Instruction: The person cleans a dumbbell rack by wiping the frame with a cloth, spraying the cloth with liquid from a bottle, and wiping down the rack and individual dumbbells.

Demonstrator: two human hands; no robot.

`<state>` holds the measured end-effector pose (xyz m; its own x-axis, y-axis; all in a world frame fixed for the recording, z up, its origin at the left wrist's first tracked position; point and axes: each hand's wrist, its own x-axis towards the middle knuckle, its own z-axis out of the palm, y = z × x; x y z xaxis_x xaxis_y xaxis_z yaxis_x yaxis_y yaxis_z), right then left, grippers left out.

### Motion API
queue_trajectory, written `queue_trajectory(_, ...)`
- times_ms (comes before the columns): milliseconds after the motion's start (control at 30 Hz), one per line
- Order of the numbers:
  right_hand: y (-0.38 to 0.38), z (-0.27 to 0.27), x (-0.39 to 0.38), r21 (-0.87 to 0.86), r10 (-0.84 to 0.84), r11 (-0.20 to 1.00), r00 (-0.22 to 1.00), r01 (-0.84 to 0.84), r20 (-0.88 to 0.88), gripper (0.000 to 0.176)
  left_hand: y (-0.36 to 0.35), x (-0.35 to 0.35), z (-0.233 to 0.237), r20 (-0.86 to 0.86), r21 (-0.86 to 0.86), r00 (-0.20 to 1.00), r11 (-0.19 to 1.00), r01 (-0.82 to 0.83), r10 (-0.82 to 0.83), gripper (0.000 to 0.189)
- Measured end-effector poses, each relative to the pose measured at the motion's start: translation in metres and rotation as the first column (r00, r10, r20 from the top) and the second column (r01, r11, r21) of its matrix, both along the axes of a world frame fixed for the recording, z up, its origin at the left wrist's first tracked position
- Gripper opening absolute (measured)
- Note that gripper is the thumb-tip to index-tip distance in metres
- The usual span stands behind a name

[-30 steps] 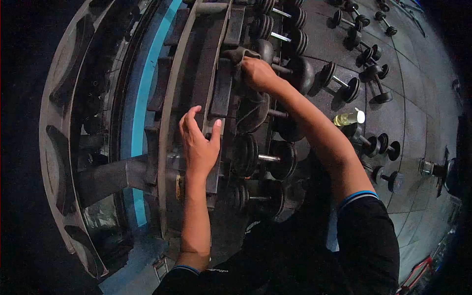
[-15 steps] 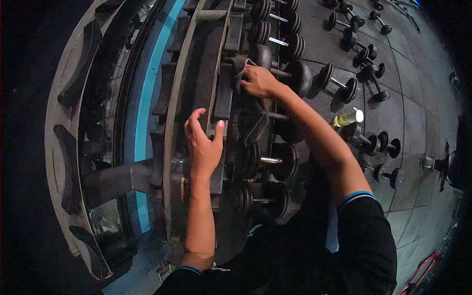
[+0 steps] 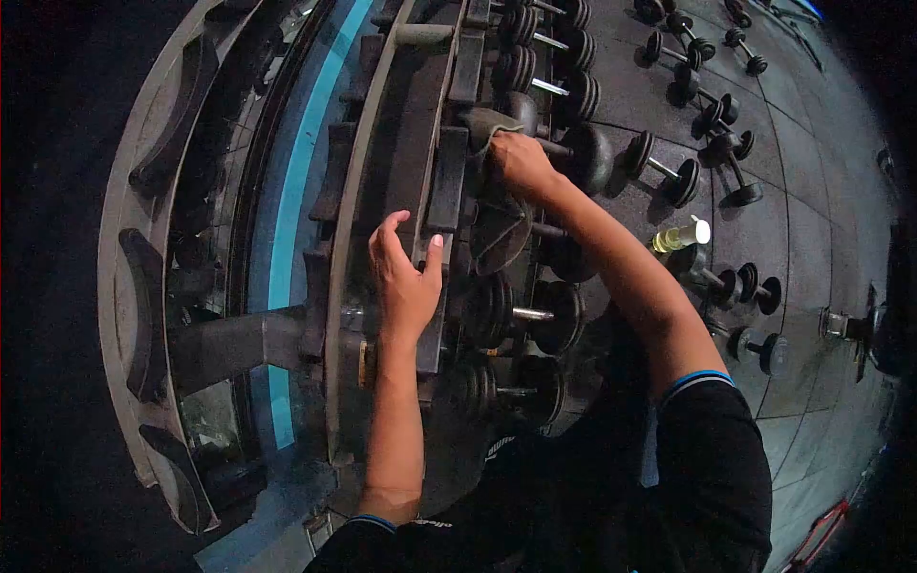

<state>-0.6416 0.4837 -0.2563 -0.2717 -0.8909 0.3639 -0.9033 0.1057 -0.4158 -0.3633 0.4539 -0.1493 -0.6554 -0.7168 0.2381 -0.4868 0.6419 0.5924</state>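
In the head view, the right hand (image 3: 521, 162) is bunching a grey cloth (image 3: 482, 122) under curled fingers. It is pressing the cloth against the upper shelf of the dumbbell rack (image 3: 420, 143), just beside a round dumbbell head (image 3: 585, 153). The left hand (image 3: 406, 282) is lying spread over the shelf's front rail, thumb and fingers apart, gripping nothing. The wiping is probably going best with the cloth flattened under the palm rather than balled up, travelling along the rail in one direction while the spread hand is bracing the lean. A spray bottle (image 3: 680, 234) is lying on the floor mat (image 3: 764, 239), well apart from both hands and worth reaching for if the cloth is running dry.
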Motion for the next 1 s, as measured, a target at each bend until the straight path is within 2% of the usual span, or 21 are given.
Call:
queue_trajectory(100,0.005,0.001,0.001,0.089,0.001,0.996,0.999,-0.004,0.039,0.017,-0.001,-0.001,-0.005,-0.054,0.05,0.998,0.998,0.027,-0.025,0.054)
queue_trajectory(300,-0.011,-0.004,-0.008,0.005,0.077,0.997,0.995,-0.077,-0.057,0.019,0.004,-0.002,-0.002,-0.073,0.121,0.997,0.992,0.04,-0.031,0.051)
queue_trajectory(400,-0.031,-0.013,-0.011,-0.085,0.05,0.995,0.999,-0.048,0.02,0.021,0.001,-0.003,-0.003,-0.049,0.133,0.999,0.991,0.027,-0.021,0.053)
queue_trajectory(500,-0.031,-0.015,-0.011,-0.095,0.057,0.994,0.996,-0.051,0.062,0.029,0.003,-0.003,-0.001,0.036,0.112,0.999,0.994,0.0,-0.005,0.057)
queue_trajectory(533,-0.029,-0.012,-0.011,-0.088,0.124,0.991,0.953,-0.104,0.277,0.033,0.003,-0.004,0.001,0.065,0.098,0.998,0.995,-0.009,0.003,0.059)
queue_trajectory(600,-0.026,-0.008,-0.009,-0.113,0.228,0.972,0.721,-0.206,0.655,0.041,0.004,-0.005,0.001,0.072,0.087,0.997,0.996,-0.008,0.001,0.061)
queue_trajectory(700,-0.018,-0.01,-0.003,-0.345,0.336,0.926,0.75,-0.154,0.569,0.046,0.005,-0.004,0.0,0.066,0.097,0.998,0.995,0.008,-0.014,0.064)
queue_trajectory(800,-0.006,-0.01,-0.011,-0.23,0.27,0.96,0.753,-0.161,0.6,0.039,0.004,0.0,0.0,0.077,0.056,0.996,0.998,0.03,-0.034,0.065)
queue_trajectory(900,0.008,-0.011,-0.016,-0.043,0.102,0.994,0.717,-0.101,0.689,0.032,0.007,-0.001,0.0,0.073,-0.005,0.996,0.999,0.05,-0.049,0.064)
queue_trajectory(933,0.017,-0.02,-0.016,-0.086,0.18,0.983,0.762,-0.162,0.622,0.028,0.006,-0.001,0.0,0.062,-0.009,0.997,0.998,0.056,-0.055,0.064)
queue_trajectory(1000,0.019,-0.01,-0.001,-0.166,0.125,0.986,0.678,-0.005,0.724,0.027,0.005,0.002,-0.002,0.029,0.017,0.998,0.998,0.064,-0.064,0.063)
